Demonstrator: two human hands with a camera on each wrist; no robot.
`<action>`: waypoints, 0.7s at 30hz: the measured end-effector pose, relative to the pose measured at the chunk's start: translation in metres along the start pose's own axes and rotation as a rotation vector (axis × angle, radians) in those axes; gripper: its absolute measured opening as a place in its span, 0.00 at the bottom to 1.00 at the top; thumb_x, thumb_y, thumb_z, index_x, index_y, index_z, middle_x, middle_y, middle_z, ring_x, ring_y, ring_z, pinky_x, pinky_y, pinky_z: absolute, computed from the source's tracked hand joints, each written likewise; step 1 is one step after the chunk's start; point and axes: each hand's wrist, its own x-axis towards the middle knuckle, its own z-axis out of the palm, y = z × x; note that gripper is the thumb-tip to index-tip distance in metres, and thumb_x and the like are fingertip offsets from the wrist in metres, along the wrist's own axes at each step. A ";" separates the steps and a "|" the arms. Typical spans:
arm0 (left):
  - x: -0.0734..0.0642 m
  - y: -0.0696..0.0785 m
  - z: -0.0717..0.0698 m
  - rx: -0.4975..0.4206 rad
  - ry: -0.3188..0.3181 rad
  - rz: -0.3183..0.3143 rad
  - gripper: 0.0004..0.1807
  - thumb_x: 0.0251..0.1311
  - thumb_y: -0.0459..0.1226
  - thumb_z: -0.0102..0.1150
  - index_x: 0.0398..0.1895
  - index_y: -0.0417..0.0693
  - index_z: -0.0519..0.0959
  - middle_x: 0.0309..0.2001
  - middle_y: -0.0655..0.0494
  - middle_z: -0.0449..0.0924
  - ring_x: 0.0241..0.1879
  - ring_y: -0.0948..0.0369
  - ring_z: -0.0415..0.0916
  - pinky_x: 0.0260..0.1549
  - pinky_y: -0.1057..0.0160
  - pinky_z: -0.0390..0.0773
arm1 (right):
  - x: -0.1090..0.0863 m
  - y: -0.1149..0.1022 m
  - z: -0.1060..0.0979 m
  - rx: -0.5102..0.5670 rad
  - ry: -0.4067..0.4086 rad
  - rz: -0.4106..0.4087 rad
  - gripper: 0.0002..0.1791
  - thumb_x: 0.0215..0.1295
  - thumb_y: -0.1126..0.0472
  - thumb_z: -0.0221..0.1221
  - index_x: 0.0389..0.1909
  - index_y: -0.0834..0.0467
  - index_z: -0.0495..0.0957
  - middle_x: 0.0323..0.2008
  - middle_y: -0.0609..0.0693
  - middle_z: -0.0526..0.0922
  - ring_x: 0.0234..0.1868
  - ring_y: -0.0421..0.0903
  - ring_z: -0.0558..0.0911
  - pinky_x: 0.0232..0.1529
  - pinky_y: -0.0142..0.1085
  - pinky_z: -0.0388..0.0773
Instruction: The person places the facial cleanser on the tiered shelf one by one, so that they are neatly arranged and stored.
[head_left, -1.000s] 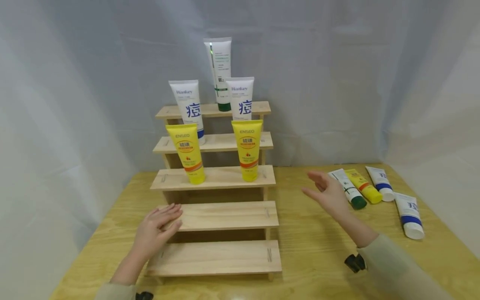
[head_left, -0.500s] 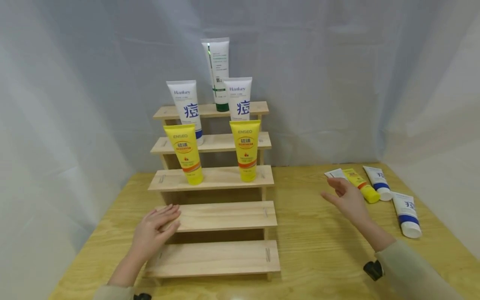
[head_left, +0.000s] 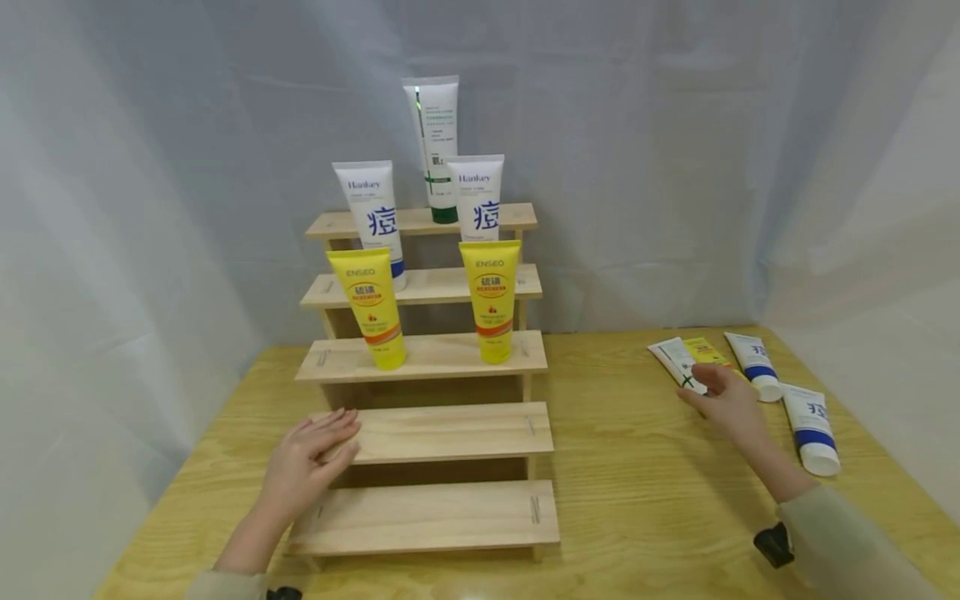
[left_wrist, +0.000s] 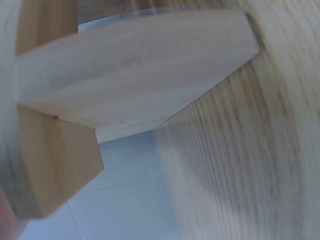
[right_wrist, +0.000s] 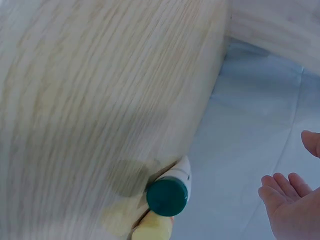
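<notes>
My left hand (head_left: 307, 462) rests on the left end of the second-lowest step of a wooden tiered display stand (head_left: 450, 517). In the left wrist view, the stand's side panel (left_wrist: 150, 65) fills much of the picture. With thumb and fingers spread apart, my right hand (head_left: 731, 408) hovers over the tubes at the right and holds nothing. Under it lies a white tube with green print (head_left: 673, 358), its cap end hidden in the head view. The right wrist view shows this tube's green cap (right_wrist: 167, 196) beside a yellow cap (right_wrist: 151, 228).
Partly covered by the right hand is a yellow tube (head_left: 705, 351). Two white-and-blue tubes (head_left: 752, 358) lie farther right. On the upper steps stand two yellow tubes (head_left: 491, 304), two white-and-blue tubes (head_left: 367, 200) and a white-and-green tube (head_left: 438, 137). Pale curtains (head_left: 637, 167) surround the table.
My right hand has moved right and slightly down to the lying tubes, first covering the white-and-green one, now showing its upper part again. My left hand stays on the step.
</notes>
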 end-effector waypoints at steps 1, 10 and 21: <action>0.000 0.000 0.000 0.000 -0.001 -0.001 0.15 0.45 0.35 0.65 0.38 0.40 0.81 0.46 0.52 0.78 0.46 0.50 0.74 0.48 0.43 0.63 | 0.000 0.001 -0.002 -0.007 0.001 0.009 0.30 0.58 0.56 0.57 0.53 0.75 0.63 0.51 0.72 0.67 0.53 0.65 0.67 0.51 0.51 0.66; 0.000 -0.002 0.001 -0.007 0.006 0.002 0.14 0.44 0.35 0.65 0.38 0.40 0.81 0.45 0.52 0.78 0.46 0.51 0.74 0.48 0.43 0.63 | 0.000 0.018 -0.012 -0.051 0.010 0.076 0.30 0.59 0.55 0.57 0.52 0.74 0.62 0.51 0.73 0.67 0.51 0.67 0.66 0.49 0.53 0.66; 0.000 0.000 0.000 -0.001 -0.012 -0.017 0.15 0.46 0.36 0.64 0.39 0.40 0.81 0.46 0.52 0.78 0.47 0.51 0.73 0.48 0.43 0.63 | 0.005 0.031 -0.018 -0.115 0.024 0.130 0.30 0.58 0.53 0.56 0.51 0.74 0.63 0.50 0.73 0.67 0.50 0.68 0.66 0.47 0.55 0.66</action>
